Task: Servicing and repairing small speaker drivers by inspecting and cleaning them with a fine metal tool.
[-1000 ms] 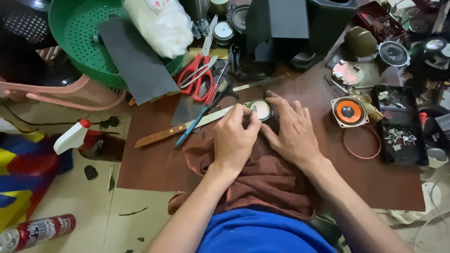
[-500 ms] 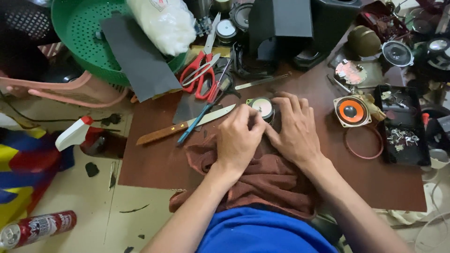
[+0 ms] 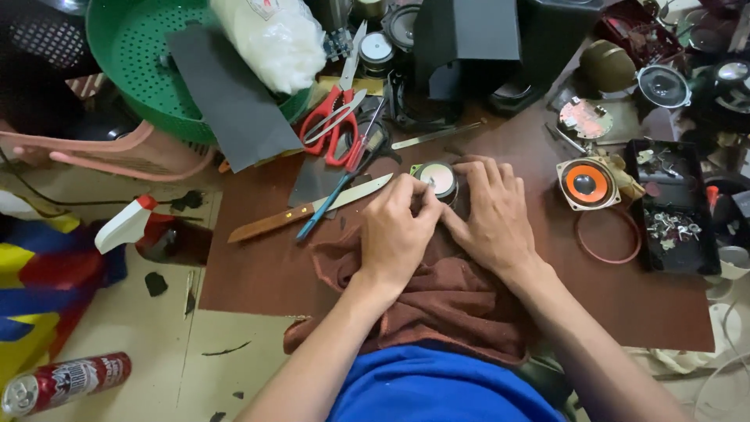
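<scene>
Left hand [image 3: 398, 234] and right hand [image 3: 492, 215] lie palm-down on the brown cloth [image 3: 445, 301], fingers curled, pinching the small round speaker [image 3: 437, 180] at the cloth's 12 o'clock edge.

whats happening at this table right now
A person works with both bare hands on a small round speaker part at the far edge of a brown cloth on a cluttered brown board. The left hand presses on it with fingertips and the right hand cups it from the other side. A wooden-handled knife, red scissors and an orange-coned speaker lie nearby, untouched.
</scene>
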